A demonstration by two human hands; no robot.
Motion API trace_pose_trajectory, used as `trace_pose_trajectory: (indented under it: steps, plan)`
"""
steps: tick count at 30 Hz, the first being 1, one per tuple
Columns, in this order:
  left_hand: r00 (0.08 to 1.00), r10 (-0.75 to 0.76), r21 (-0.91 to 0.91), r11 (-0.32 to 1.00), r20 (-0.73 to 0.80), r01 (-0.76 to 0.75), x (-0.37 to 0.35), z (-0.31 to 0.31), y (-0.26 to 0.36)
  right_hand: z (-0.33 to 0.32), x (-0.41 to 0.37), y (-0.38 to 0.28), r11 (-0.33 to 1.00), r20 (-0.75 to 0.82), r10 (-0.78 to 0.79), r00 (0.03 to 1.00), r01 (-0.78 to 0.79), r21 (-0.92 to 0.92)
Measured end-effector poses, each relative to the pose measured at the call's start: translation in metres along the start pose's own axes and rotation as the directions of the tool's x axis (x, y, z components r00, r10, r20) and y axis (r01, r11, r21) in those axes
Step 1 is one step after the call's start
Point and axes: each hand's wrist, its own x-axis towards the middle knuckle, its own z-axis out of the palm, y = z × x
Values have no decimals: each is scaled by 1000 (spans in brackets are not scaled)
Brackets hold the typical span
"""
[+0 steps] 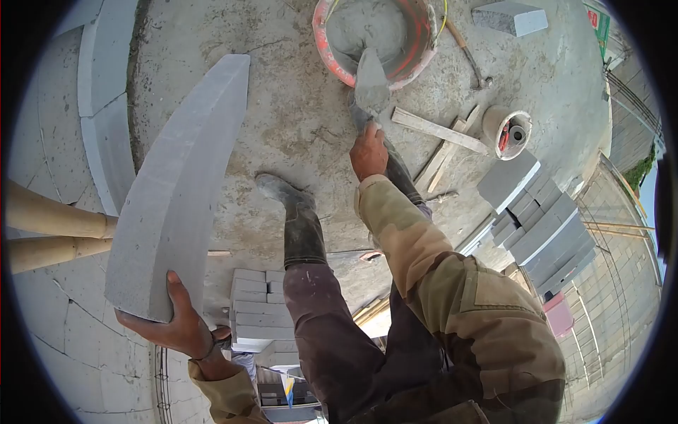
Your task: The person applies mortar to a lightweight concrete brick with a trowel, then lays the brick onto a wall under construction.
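Observation:
A long light-grey block [180,177] stands out from my left hand [173,321], whose thumb and fingers grip its near end at the lower left. My right hand [369,152] is closed round the handle of a trowel [371,78]. The trowel's blade carries grey mortar and lies over the near rim of a red-rimmed bucket [323,46]. Wet grey mortar [367,28] fills the inside of that bucket. The trowel's handle is mostly hidden by my fingers.
Wooden strips [441,132] lie crossed right of my boots, beside a small bucket [519,141] with tools. A hammer [466,53] and a loose block [508,18] lie farther up. Block stacks [540,219] stand at right and lower centre; bamboo poles [60,219] at left.

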Motion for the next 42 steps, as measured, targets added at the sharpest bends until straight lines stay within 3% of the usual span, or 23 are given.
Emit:
trace_pose_trajectory:
  steps: [4, 9, 10, 12, 13, 14, 15, 16, 19, 21, 22, 24, 26, 27, 29, 30, 31, 33, 35, 38, 39, 40, 42]
  plan:
    - [999, -30, -112, 993, -18, 28, 2, 1, 9, -46, -50, 19, 999, 151, -9, 989, 14, -33]
    - [997, 50, -28, 998, -54, -52, 10, 2, 18, -103, -73, 11, 998, 270, 6, 963, -23, 60]
    - [997, 49, -28, 998, -56, -50, 10, 0, 19, -121, -75, 5, 964, 208, -47, 977, -10, 265]
    - [999, -4, -33, 999, -51, 2, 13, 2, 22, -118, -65, 9, 776, 114, -27, 993, -51, 628]
    - [999, -5, -24, 1000, -54, 4, 13, 2, 22, -120, -47, 7, 774, 122, -30, 992, -54, 631]
    - [998, -16, -17, 1000, -55, 15, 13, 2, 22, -129, -26, 0, 534, 298, -19, 954, -242, 810]
    - [998, -25, -11, 1000, -52, 24, 12, 3, 21, -130, -6, -3, 242, 458, -58, 887, -433, 868]
    - [999, -23, -4, 1000, -50, 23, 10, 5, 18, -109, 13, -3, 239, 464, -57, 884, -439, 866]
    - [998, -14, -59, 998, -69, 10, 4, 9, 8, -56, 30, -9, 23, 516, 56, 855, -517, 855]
    - [997, 11, -18, 1000, -74, -13, -2, 7, 4, -57, -2, -3, 343, 415, 77, 907, -415, 843]
    - [997, 3, -18, 1000, -74, -4, -4, 5, 1, -57, -20, 14, 364, 529, 89, 844, -522, 771]
    - [996, 6, 4, 1000, -86, -6, -6, 6, -3, -56, -52, 50, 504, 495, 85, 865, -466, 727]
    - [995, 16, 9, 1000, -100, -15, -7, 6, -7, -104, -52, 57, 729, 451, 30, 892, -328, 600]
    - [994, 41, 32, 999, -97, -38, -8, 4, -9, -129, -39, 60, 781, 506, 71, 859, -364, 508]
    - [995, 21, 21, 1000, -95, -19, -9, 2, -8, -216, -1, 15, 936, 510, 79, 857, -240, 257]
    - [996, 15, 12, 1000, -84, -14, -10, 2, -7, -225, 25, 26, 984, 382, -84, 920, 15, 180]
    - [996, 2, 11, 1000, -87, -2, -10, 3, -7, -245, 57, 20, 950, 317, -299, 900, 314, 4]
    - [994, 51, -14, 999, -96, -52, -12, 3, -10, -275, 123, -14, 844, 446, -247, 860, 417, -337]
    - [993, 58, -20, 998, -99, -60, -13, 3, -14, -267, 189, -22, 622, 580, -312, 753, 623, -474]
    - [994, 66, -19, 998, -86, -67, -18, 3, -17, -218, 249, -35, 613, 850, -229, 474, 749, -253]
    - [995, 66, -20, 997, -80, -68, -19, 2, -20, -219, 235, -66, 858, 862, 6, 507, 440, -264]
    - [995, 58, -15, 998, -75, -60, -20, 0, -23, -216, 223, -90, 955, 863, 235, 447, 60, -291]
    - [990, 114, 35, 993, -85, -112, -22, 1, -29, -212, 198, -109, 970, 853, 219, 473, -11, -243]
